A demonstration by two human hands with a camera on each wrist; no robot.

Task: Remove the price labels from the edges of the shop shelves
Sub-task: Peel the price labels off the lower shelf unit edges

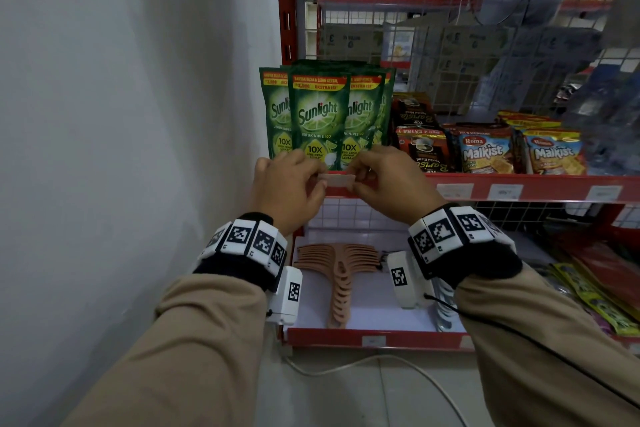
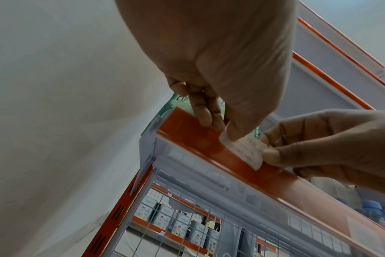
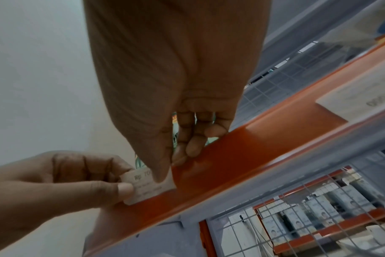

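Paper, small, white and rectangular, the price label is sitting at the red metal shelf edge, below the green soap pouches; left hand and right hand are each pinching one end. Left wrist view: the thumb is pressing the label's end beside the edge. Right wrist view: the label is lying against the edge. Judged step: extraction; next, pulling it clear without tearing.
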